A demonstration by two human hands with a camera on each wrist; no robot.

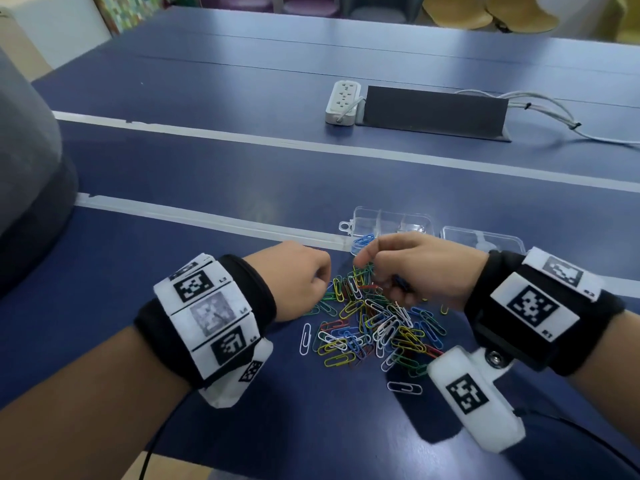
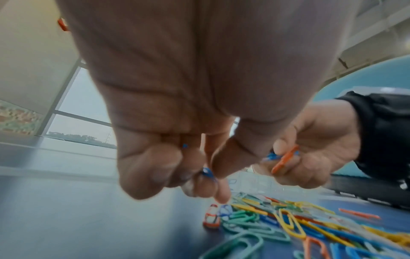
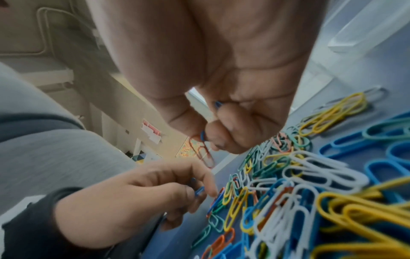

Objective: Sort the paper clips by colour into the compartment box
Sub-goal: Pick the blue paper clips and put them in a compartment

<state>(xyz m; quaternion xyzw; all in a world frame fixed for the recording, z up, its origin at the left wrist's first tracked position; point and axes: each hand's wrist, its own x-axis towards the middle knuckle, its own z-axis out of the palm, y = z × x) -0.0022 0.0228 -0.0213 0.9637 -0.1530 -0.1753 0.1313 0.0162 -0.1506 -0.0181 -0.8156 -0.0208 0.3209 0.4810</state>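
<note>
A heap of paper clips (image 1: pixel 375 329) in blue, yellow, green, white and red lies on the blue table. Behind it stands the clear compartment box (image 1: pixel 391 218); blue clips (image 1: pixel 362 241) lie in its near left compartment. My left hand (image 1: pixel 322 282) hovers at the heap's left edge, fingers curled, pinching a blue clip (image 2: pixel 207 172). My right hand (image 1: pixel 379 277) is above the heap's far side. It pinches a red clip (image 3: pixel 203 154) that hangs down, together with a blue clip (image 3: pixel 203 135).
The box's clear lid (image 1: pixel 485 239) lies open to the right of the box. A lone white clip (image 1: pixel 404 388) sits nearer me than the heap. A white power strip (image 1: pixel 343 102) and a dark cable flap (image 1: pixel 434 110) stand farther back. A grey-clothed person (image 1: pixel 27 168) is at the left.
</note>
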